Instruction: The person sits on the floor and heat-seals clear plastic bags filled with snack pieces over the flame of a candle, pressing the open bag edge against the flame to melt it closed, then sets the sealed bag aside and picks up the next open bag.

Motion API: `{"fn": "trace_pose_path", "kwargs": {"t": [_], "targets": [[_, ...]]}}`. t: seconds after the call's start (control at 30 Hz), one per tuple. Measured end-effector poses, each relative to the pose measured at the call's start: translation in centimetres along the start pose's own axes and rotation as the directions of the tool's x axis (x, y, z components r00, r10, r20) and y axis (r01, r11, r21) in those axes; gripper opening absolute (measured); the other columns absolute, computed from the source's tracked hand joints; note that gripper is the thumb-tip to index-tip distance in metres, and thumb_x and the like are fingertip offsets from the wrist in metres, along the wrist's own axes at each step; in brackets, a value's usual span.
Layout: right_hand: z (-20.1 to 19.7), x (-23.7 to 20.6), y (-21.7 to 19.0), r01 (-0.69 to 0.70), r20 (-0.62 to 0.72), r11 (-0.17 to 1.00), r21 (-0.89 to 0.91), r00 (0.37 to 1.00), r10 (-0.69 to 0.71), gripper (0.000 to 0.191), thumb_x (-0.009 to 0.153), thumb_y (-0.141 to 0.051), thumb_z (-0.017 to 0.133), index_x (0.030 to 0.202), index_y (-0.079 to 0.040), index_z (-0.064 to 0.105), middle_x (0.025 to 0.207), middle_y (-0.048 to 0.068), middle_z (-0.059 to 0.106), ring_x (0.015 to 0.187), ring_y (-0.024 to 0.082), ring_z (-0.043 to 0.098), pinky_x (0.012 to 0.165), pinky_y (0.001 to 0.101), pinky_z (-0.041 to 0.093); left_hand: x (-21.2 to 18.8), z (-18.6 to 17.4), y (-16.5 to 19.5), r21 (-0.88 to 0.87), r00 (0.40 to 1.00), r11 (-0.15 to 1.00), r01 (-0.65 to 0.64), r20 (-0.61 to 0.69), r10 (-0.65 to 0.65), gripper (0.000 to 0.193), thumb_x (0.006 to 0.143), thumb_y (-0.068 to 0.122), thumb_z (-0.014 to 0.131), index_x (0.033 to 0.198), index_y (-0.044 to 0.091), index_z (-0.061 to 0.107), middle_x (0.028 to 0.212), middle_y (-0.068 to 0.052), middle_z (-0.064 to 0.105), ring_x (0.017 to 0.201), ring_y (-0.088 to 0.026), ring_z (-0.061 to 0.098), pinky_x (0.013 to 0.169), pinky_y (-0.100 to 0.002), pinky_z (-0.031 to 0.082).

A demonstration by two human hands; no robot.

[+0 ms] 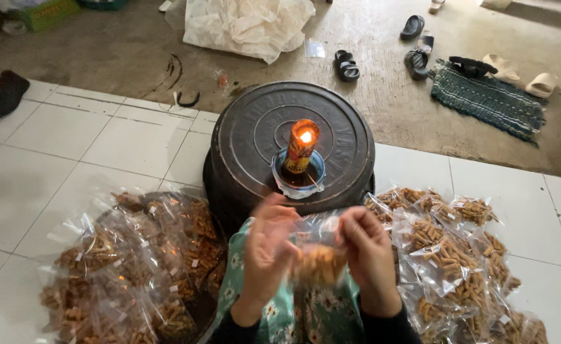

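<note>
Two hands are working at the bottom centre of my view, and I am seeing both closing on one small clear bag of brown snack sticks (319, 258). The left hand (266, 251) is pinching the bag's left edge with curled fingers; the right hand (370, 258) is gripping its right edge the same way. The bag is hanging between them, above a lap covered in teal flowered cloth (293, 318), and it is blurred, so I cannot count the sticks inside.

One candle (302, 146) is burning just beyond the hands, standing upright in one small blue-rimmed dish (280, 177). The dish is sitting on one round dark lid (255, 127) that is topping a dark drum.

Two heaps of filled bags are flanking the lap: a pile on the left (134, 267) and a pile on the right (452, 255), each holding too many overlapping bags for me to count. Both are lying on white floor tiles (57, 134).

Farther back I am making out about six sandals, among them one black one (346, 65), beside one green woven mat (488, 102), and one crumpled white sheet (248, 25) on the bare concrete.
</note>
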State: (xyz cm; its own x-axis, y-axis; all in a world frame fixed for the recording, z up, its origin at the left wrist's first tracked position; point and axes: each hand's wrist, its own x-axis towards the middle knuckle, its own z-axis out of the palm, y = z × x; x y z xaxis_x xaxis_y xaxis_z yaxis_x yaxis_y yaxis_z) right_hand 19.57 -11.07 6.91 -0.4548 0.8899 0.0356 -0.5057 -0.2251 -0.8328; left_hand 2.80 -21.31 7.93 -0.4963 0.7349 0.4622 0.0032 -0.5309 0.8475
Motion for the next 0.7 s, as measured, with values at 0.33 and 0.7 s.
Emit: {"fn": "trace_pose_path", "kwargs": {"t": [0.33,0.7], "targets": [[-5.9,-2.4,5.4,-0.185,0.116,0.953,-0.239,0.969,0.217,0.018,0.103,-0.004,0.069,0.111,0.011,0.074,0.092,0.012,0.074,0.074,0.012,0.064,0.065,0.0262,0.050,-5.2,1.6,-3.7,-0.067,0.856,0.861,0.505,-0.090,-0.509,0.019,0.092,0.011,0.074,0.102,-0.004,0.078,0.089,-0.008,0.079,0.080,-0.010,0.074,0.071,-0.025,0.061],[-0.6,-1.7,-0.8,0.362,0.382,0.707,-0.608,0.914,-0.139,0.044,0.084,-0.015,0.075,0.122,0.004,0.066,0.106,0.009,0.073,0.086,0.011,0.065,0.075,0.0230,0.051,-3.3,0.5,-0.1,0.372,0.990,0.925,0.081,0.078,-0.118,0.020,0.089,0.012,0.077,0.107,0.002,0.079,0.087,-0.008,0.080,0.077,-0.014,0.076,0.068,-0.027,0.061]]}}
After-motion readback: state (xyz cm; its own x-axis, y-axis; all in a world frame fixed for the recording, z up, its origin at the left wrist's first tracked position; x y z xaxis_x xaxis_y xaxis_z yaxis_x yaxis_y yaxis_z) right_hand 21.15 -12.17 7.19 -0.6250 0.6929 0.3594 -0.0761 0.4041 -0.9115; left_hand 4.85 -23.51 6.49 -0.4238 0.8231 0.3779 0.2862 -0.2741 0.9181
